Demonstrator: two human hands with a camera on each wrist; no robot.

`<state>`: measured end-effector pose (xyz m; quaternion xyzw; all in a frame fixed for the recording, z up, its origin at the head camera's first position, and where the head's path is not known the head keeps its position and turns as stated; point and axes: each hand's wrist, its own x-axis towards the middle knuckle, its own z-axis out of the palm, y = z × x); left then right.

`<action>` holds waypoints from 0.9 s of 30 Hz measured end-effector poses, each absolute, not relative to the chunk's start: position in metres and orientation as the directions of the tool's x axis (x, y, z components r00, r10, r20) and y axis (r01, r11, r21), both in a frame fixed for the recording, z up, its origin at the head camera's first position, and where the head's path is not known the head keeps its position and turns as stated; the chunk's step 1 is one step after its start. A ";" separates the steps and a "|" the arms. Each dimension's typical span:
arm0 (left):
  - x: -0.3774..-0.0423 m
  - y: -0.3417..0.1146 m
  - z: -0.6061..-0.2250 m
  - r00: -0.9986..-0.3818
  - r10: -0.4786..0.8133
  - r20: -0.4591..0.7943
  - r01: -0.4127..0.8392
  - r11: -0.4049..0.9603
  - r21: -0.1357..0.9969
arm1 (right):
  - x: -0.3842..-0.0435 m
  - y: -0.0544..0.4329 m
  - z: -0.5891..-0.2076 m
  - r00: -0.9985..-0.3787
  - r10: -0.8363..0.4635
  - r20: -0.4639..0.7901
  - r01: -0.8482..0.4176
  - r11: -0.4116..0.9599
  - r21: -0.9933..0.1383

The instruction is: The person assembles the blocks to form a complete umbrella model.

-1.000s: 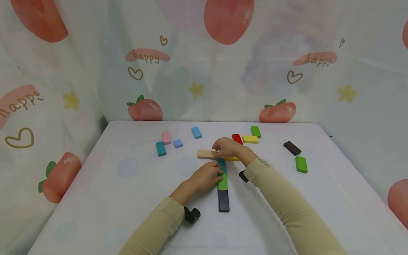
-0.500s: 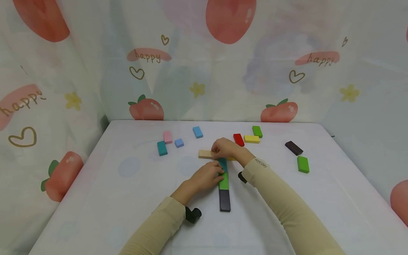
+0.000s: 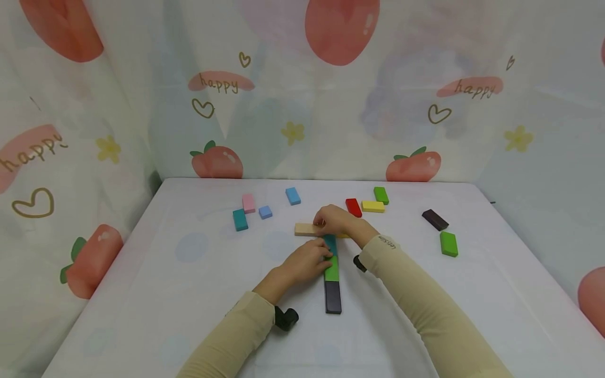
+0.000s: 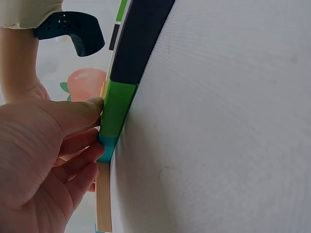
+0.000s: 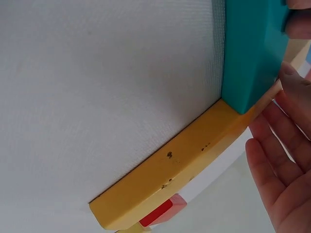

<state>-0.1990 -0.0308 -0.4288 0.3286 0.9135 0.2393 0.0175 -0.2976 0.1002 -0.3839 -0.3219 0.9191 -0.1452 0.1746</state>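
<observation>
Tan blk (image 3: 304, 229): on the desk (image 3: 189, 294), approx. center, as left arm of a T; yellow blk (image 5: 165, 160) is the right arm. Stem runs back toward the person: teal blk (image 3: 331, 244), green blk (image 3: 332, 270), black blk (image 3: 333, 296), in line.

Hands: from my remote feed, R hand (image 3: 335, 218) is curled over tan's inner end & appears to pinch it. L hand (image 3: 304, 260) isn't gripping; its fingers are relaxed, tips resting on the left side of teal & green. Black has no hand on it.

Change: v. little. Over the last sec. R hand shifted slightly left, so red blk (image 3: 353, 207) now shows in full & less of yellow does. T blks hold pos.; I note no diff. vs. ½ sec. ago.

Meaning: I judge this as fine alignment at the joint, not transport. Rt-wrist cam has teal's end touching yellow's side nr its inner end; tan/yellow seam is partly hidden, so fit there can't be confirmed. Loose blks (image 3: 240, 220) at the rear: untouched.
</observation>
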 end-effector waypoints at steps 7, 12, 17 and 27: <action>-0.199 -0.030 -0.428 -0.784 0.608 0.123 0.592 0.673 0.444 | -0.296 0.101 -0.385 -0.741 -0.631 -0.228 -0.524 0.757 -0.390; -0.199 -0.030 -0.428 -0.779 0.616 0.119 0.598 0.672 0.437 | -0.297 0.101 -0.387 -0.752 -0.617 -0.233 -0.508 0.767 -0.392; -0.199 -0.029 -0.426 -0.776 0.620 0.112 0.600 0.674 0.431 | -0.297 0.102 -0.388 -0.755 -0.611 -0.237 -0.499 0.770 -0.397; -0.201 -0.029 -0.426 -0.776 0.622 0.106 0.602 0.680 0.419 | -0.296 0.109 -0.382 -0.789 -0.573 -0.224 -0.455 0.788 -0.414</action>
